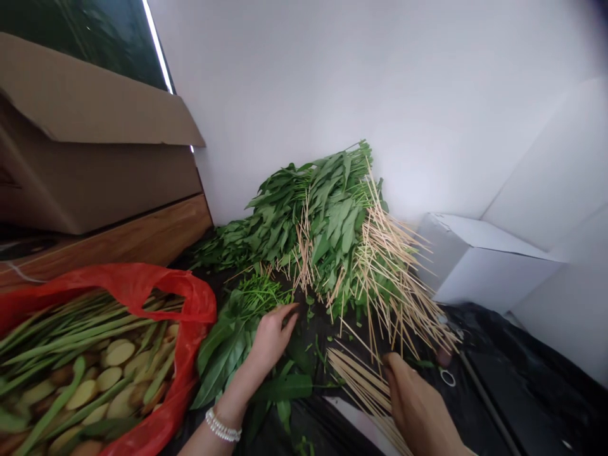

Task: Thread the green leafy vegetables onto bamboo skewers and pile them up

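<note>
My left hand [273, 335], with a beaded bracelet on the wrist, reaches over the cut ends of a loose pile of leafy greens [232, 335]. Its thumb and fingers are a little apart, and nothing shows between them. Beside a bundle of bamboo skewers [361, 386], my right hand [415, 402] is closed, with a thin bamboo skewer [356, 337] running from its fingertips toward the greens. Its lower fingers are hidden. Behind both hands rises a heap of skewered greens [327, 215], its skewer ends fanning out to the right.
On the left, a red plastic bag [194, 304] holds long beans and sliced potatoes [118, 353]. A cardboard box [118, 171] stands behind it. At the right is a white box [494, 266] by the wall. Black plastic sheeting [546, 380] covers the surface, with a white ring [447, 378] on it.
</note>
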Demonstrator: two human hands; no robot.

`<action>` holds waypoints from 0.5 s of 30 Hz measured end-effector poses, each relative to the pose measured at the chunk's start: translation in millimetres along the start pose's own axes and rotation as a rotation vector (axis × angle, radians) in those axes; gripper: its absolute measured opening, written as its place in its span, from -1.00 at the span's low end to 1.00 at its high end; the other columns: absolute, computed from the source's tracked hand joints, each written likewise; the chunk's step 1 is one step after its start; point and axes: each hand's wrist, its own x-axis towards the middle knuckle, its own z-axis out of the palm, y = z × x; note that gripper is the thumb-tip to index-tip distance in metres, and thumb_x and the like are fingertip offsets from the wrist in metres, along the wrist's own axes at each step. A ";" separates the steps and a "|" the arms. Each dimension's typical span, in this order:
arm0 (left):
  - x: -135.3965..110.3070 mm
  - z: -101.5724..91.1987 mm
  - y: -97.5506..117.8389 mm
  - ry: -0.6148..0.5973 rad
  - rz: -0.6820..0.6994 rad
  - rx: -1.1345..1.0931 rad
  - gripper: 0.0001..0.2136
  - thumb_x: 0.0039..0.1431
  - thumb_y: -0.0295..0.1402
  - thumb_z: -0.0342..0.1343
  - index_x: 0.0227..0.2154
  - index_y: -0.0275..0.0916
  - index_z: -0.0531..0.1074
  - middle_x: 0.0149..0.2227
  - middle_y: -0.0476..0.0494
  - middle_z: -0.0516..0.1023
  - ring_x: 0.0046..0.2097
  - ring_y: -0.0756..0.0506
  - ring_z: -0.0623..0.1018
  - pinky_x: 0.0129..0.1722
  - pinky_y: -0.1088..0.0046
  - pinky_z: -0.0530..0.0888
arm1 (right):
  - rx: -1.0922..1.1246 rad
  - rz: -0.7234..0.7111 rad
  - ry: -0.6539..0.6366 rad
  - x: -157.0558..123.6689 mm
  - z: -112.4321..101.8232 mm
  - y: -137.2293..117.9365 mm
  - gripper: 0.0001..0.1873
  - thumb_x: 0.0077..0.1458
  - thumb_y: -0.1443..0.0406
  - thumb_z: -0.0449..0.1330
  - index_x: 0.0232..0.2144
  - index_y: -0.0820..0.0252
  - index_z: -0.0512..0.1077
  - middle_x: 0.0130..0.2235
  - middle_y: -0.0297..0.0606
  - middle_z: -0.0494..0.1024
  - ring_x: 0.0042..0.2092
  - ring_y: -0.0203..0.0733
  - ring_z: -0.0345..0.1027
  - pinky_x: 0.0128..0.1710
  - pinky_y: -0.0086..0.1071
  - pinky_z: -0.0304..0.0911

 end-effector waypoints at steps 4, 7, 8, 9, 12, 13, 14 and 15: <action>3.2 -2.8 5.7 -0.070 0.028 -0.050 -0.83 0.18 -0.39 0.04 -0.28 -0.21 0.54 -0.24 -0.10 0.61 -0.18 -0.10 0.58 -0.11 0.40 0.46 | 0.064 0.053 -0.117 20.6 14.5 -25.3 -0.82 0.27 0.38 -0.18 -0.30 0.09 0.17 -0.53 -0.42 0.44 -0.49 -0.23 0.43 -0.53 -0.44 0.10; 8.7 -15.6 14.9 -0.159 0.040 -0.062 -0.85 0.16 -0.40 0.07 -0.32 -0.22 0.56 -0.27 -0.10 0.61 -0.19 -0.09 0.57 -0.13 0.44 0.45 | -0.012 0.033 -0.131 31.0 31.5 -29.5 -0.82 0.26 0.41 -0.16 -0.29 0.11 0.19 -0.45 -0.36 0.51 -0.42 -0.23 0.47 -0.51 -0.45 0.08; 10.0 -22.3 19.7 -0.206 0.047 -0.048 -0.84 0.16 -0.40 0.07 -0.32 -0.22 0.56 -0.27 -0.10 0.61 -0.19 -0.09 0.57 -0.14 0.44 0.44 | -0.024 0.022 -0.132 32.5 36.9 -28.4 -0.82 0.23 0.43 -0.15 -0.30 0.11 0.19 -0.43 -0.35 0.51 -0.42 -0.24 0.47 -0.52 -0.46 0.07; 10.7 -29.8 25.7 -0.260 0.058 -0.029 -0.84 0.17 -0.39 0.06 -0.32 -0.21 0.56 -0.27 -0.09 0.61 -0.19 -0.09 0.56 -0.14 0.44 0.43 | -0.032 0.011 -0.134 33.1 41.7 -26.8 -0.82 0.20 0.46 -0.13 -0.31 0.12 0.20 -0.42 -0.35 0.51 -0.42 -0.25 0.47 -0.52 -0.46 0.05; 7.2 -49.8 49.8 -0.449 0.095 0.020 -0.81 0.19 -0.36 0.04 -0.27 -0.19 0.56 -0.25 -0.07 0.61 -0.21 -0.09 0.55 -0.17 0.46 0.41 | -0.066 -0.004 -0.133 31.4 52.2 -21.5 -0.79 0.13 0.51 -0.09 -0.30 0.14 0.22 -0.41 -0.32 0.50 -0.45 -0.26 0.44 -0.54 -0.46 0.01; 4.2 -53.0 59.2 -0.530 0.113 0.021 -0.81 0.19 -0.34 0.04 -0.26 -0.17 0.56 -0.27 -0.06 0.61 -0.23 -0.08 0.55 -0.19 0.48 0.40 | -0.075 -0.004 -0.131 30.5 54.4 -20.2 -0.79 0.12 0.52 -0.08 -0.29 0.14 0.22 -0.40 -0.31 0.50 -0.45 -0.25 0.44 -0.54 -0.45 0.00; 0.4 -53.2 68.7 -0.609 0.134 0.017 -0.81 0.20 -0.33 0.05 -0.25 -0.16 0.56 -0.28 -0.04 0.61 -0.25 -0.07 0.55 -0.21 0.49 0.40 | -0.082 -0.003 -0.128 29.6 56.3 -19.1 -0.79 0.11 0.52 -0.07 -0.29 0.15 0.22 -0.40 -0.30 0.49 -0.45 -0.25 0.44 -0.55 -0.45 -0.02; -4.0 -49.9 77.6 -0.665 0.149 0.021 -0.81 0.20 -0.33 0.05 -0.24 -0.15 0.56 -0.29 -0.03 0.61 -0.26 -0.06 0.55 -0.23 0.50 0.39 | -0.086 -0.003 -0.125 28.8 57.9 -18.1 -0.79 0.10 0.52 -0.06 -0.29 0.15 0.22 -0.41 -0.30 0.49 -0.46 -0.24 0.44 -0.55 -0.44 -0.03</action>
